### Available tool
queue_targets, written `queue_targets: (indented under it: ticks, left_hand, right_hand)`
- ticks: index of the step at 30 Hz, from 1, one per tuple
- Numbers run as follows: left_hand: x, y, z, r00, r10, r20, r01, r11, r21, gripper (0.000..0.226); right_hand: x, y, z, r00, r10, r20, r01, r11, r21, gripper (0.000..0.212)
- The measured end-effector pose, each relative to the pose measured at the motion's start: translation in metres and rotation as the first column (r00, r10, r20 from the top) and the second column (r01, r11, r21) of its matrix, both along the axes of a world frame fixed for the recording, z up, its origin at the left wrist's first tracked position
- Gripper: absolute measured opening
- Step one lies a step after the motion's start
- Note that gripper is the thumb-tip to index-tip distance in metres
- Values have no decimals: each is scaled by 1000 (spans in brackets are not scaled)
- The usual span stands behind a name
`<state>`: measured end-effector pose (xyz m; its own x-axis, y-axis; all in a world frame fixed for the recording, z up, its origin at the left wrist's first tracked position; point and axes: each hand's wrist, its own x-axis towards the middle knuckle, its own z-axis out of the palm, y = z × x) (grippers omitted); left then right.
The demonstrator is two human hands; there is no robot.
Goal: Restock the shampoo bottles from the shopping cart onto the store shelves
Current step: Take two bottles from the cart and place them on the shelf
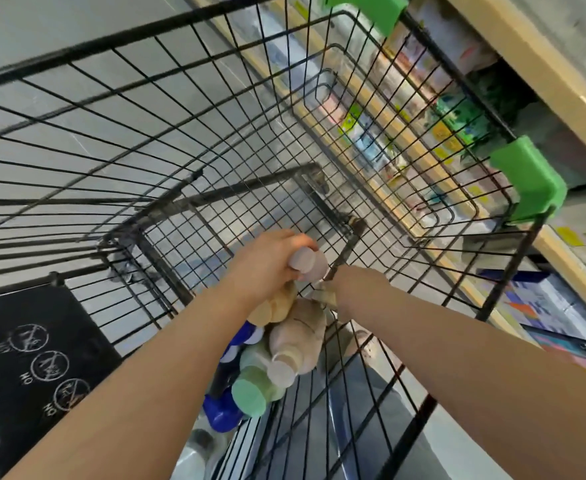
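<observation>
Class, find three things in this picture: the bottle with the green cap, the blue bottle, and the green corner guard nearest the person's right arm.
Green-capped bottle [249, 397], head view, on the flat cap face.
Blue bottle [223, 414], head view, on its body.
Green corner guard [530, 180], head view, on its top face.

black wire metal cart, matt plastic bottles.

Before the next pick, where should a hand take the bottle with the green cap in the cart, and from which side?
Probably by the body just behind the cap. The green-capped bottle lies on its side in the cart, cap toward the camera, packed between a beige bottle and blue bottles. Only its top looks free, so come from above and curl the fingers round it.
</observation>
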<state>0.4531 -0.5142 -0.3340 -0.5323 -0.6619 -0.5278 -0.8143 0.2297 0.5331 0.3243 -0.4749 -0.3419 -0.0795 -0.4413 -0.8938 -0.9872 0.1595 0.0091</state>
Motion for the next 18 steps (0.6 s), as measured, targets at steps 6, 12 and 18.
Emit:
queue_targets:
  ticks: [6, 12, 18]
  left_hand:
    - [-3, 7, 3, 989, 147, -15, -147, 989, 10, 38]
    - [-22, 7, 27, 974, 214, -69, -217, 975, -45, 41]
    - [-48, 15, 123, 816, 372, -442, -426, 904, -25, 26]
  right_hand:
    - [-18, 5, 30, 993, 100, -70, -110, 982, -156, 36]
    - [-44, 19, 83, 996, 34, -77, -60, 928, -367, 39]
    - [-77, 47, 163, 987, -138, 84, 160, 763, -626, 48]
